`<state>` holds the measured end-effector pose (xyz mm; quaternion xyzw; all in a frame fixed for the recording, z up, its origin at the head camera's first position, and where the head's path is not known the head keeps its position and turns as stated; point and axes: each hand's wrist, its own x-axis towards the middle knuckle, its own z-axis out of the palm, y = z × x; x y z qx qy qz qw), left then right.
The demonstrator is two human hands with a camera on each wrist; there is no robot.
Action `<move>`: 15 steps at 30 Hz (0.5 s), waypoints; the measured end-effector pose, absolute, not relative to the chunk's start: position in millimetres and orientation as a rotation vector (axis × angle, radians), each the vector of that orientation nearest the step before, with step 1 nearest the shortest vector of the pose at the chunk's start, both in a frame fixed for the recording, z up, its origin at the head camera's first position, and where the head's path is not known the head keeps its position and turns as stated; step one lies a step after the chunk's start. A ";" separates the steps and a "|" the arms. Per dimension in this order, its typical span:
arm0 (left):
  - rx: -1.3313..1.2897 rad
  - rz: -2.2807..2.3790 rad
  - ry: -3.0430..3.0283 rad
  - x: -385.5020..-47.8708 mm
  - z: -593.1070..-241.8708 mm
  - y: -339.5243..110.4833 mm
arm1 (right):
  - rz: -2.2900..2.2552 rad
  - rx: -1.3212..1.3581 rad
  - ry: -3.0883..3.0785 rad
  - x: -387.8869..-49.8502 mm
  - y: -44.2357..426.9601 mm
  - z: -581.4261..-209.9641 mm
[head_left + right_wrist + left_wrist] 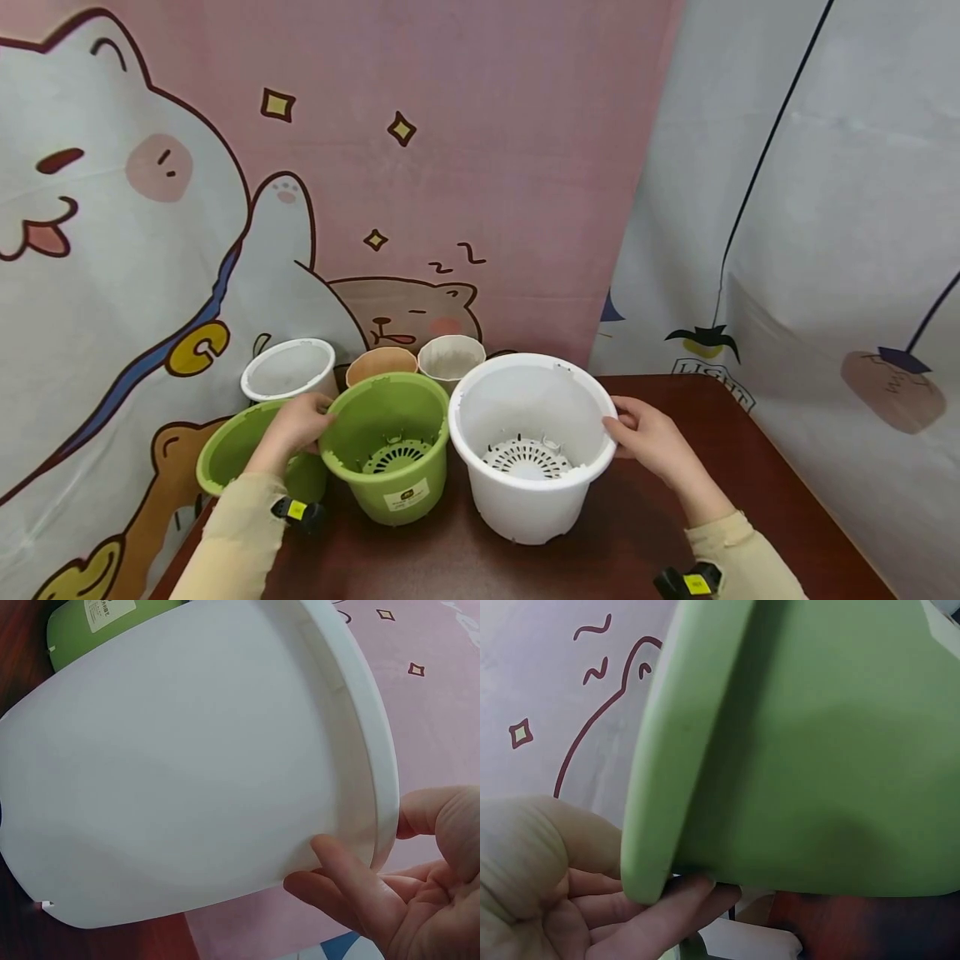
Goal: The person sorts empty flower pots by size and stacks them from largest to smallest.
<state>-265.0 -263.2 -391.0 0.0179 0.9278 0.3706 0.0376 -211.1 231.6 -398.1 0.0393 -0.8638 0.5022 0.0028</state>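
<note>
Left green pot [243, 442]: far left, mouth up, partly hidden by the left arm; presumably kept to the side so the held pots have room.

Small white pot [288, 375]: back left, beyond the left green pot; mouth up.

Left hand [296, 429]: grasping the labelled green pot by its left rim, thumb over the edge, fingers beneath the lip against the outer wall. The overhanging lip likely gives the fingers a ledge to bear on.

Labelled green pot [384, 450]: left of centre, in front of the back row; slotted floor, pale label [407, 495] on the near wall. Held from the outer side only, probably so its right side can stand close to the neighbour.

Tan pot [381, 364]: behind the labelled green pot, which hides its lower part.

Cream pot [452, 358]: right of the tan pot, behind the gap between the two held pots; part of the back row, seemingly out of the hands' way.

Large white pot [531, 450]: centre right, just beside the labelled green pot; mouth up, slotted floor. Whether its base bears on the table cannot be told.

Right hand [652, 437]: grasping the large white pot at its right rim, thumb at the edge, fingers under the lip; a mirrored hold, apparently for steadying each pot separately.

Table [750, 500]: dark red-brown, beneath the set.
</note>
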 end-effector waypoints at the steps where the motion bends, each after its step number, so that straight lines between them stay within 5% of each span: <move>1: 0.059 1.142 2.848 -265.5 -391.6 -264.0 | 1.586 0.125 -2.707 -211.4 231.6 -398.2; 15: 0.095 1.240 2.897 -263.7 -405.1 -271.4 | 1.897 0.227 -2.556 -216.2 240.0 -403.4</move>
